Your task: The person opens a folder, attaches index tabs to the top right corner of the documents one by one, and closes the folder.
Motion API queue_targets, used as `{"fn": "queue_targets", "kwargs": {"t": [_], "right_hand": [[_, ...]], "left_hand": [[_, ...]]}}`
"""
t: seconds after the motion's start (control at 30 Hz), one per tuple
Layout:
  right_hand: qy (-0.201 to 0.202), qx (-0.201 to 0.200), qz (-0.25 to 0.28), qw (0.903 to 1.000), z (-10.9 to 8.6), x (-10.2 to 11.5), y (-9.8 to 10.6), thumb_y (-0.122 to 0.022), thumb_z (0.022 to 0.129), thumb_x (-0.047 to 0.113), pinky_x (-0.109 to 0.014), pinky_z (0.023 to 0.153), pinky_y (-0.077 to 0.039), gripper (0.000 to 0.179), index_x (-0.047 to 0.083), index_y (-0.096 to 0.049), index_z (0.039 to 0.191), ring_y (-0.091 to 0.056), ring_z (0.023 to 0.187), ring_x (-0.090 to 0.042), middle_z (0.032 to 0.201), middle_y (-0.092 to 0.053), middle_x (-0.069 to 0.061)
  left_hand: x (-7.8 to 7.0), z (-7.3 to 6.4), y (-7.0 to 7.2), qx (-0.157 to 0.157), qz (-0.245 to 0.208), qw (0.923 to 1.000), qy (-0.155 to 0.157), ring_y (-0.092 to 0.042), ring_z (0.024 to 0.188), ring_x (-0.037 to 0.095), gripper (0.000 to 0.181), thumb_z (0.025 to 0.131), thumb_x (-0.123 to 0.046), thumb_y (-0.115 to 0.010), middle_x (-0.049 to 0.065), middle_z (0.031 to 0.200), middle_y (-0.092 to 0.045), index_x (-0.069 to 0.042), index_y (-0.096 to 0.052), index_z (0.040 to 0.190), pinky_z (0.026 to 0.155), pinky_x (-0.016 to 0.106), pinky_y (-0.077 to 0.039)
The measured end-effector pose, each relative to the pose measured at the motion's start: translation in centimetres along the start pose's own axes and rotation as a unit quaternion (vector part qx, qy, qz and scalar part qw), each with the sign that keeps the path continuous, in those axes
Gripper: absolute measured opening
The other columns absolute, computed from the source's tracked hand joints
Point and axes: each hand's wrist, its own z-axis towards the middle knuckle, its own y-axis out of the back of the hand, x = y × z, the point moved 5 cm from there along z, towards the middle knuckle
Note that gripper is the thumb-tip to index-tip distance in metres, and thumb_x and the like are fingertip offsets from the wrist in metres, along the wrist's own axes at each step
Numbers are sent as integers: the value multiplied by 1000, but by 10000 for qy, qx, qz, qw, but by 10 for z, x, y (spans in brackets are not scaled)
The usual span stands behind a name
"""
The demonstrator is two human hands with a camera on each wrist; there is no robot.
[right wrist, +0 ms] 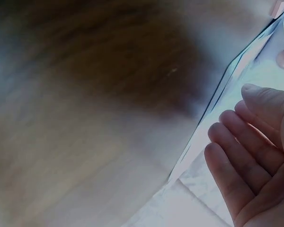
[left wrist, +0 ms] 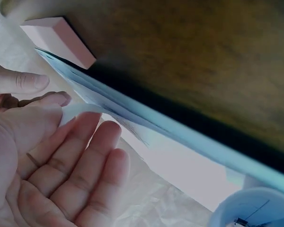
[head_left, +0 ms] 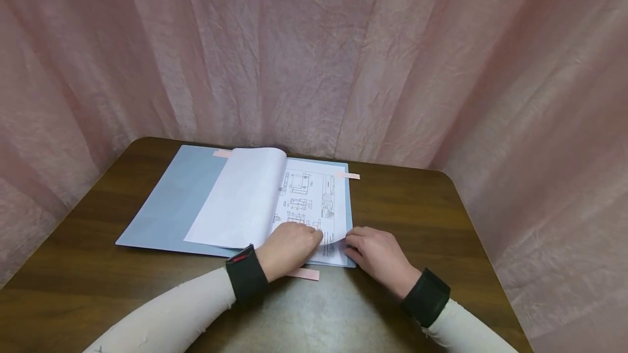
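A pale blue folder (head_left: 164,200) lies spread on the table with a stack of white sheets in it. Several pages are turned over to the left, their blank backs (head_left: 235,195) up. On the right, a sheet with technical drawings (head_left: 314,187) faces up, its lower edge raised in a curve. My left hand (head_left: 291,244) pinches this lower edge between thumb and index finger, clearest in the left wrist view. At the folder's lower right corner is my right hand (head_left: 380,255), fingers loosely bent beside the sheet's corner; in the right wrist view thumb and fingers stand apart.
Pink paper strips stick out at the folder's top left (head_left: 222,153), right side (head_left: 348,175) and bottom edge (head_left: 305,274). The brown wooden table (head_left: 407,200) has rounded far corners. Pink curtains (head_left: 314,59) hang behind it and at the sides.
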Motion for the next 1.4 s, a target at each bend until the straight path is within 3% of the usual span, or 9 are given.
{"fn": "queue_targets", "kwargs": {"t": [0.23,0.43,0.63,0.93,1.1,1.27,1.4], "right_hand": [[161,16,36,9999,8,5,-6,-93,92,19,-35,79,-61,16,19,-87,107,-71,90,-10,100,-79,8],[331,34,22,9994,13,8,-8,-92,92,15,-35,79,-62,15,18,-88,106,-74,90,-10,101,-81,8],[323,-82,-21,9994,18,9,-6,-93,90,13,-31,71,-60,11,20,-87,97,-68,77,-7,89,-78,9],[149,-4,-4,9999,20,10,-8,-95,90,18,-27,67,-53,10,19,-87,97,-58,71,-8,85,-75,8],[168,-28,-51,9998,22,11,-8,-95,90,19,-25,65,-49,10,20,-86,95,-54,69,-8,83,-73,9],[156,-46,-56,9999,23,12,-8,-94,91,18,-25,65,-48,9,20,-86,94,-54,68,-8,82,-72,9],[105,-44,-79,9999,23,12,-9,-94,91,18,-26,66,-49,9,19,-86,94,-54,68,-8,80,-71,8]], "left_hand": [[-1,-5,9,-359,150,9989,275,-66,68,14,13,99,-16,-85,-1,81,-72,-10,-73,99,64,32,-54],[3,-12,20,-562,383,9967,443,-63,71,14,21,99,-17,-86,2,88,-70,-8,-69,108,64,29,-51],[11,-20,32,-1104,759,9897,505,-63,71,17,27,99,-20,-84,7,96,-69,-4,-65,110,59,28,-48],[27,-37,43,-1580,894,9814,623,-73,83,24,19,96,-13,-77,15,118,-73,-3,-65,106,69,34,-60],[37,-47,50,-1732,794,9793,679,-67,74,21,16,97,-11,-75,12,106,-72,-3,-62,102,63,31,-55],[44,-59,57,-1924,560,9776,643,-52,60,16,19,94,-7,-77,6,83,-62,-5,-59,97,54,28,-40],[50,-67,60,-2137,347,9743,620,-46,57,14,27,91,-2,-77,2,77,-58,-4,-64,114,52,26,-35]]}}
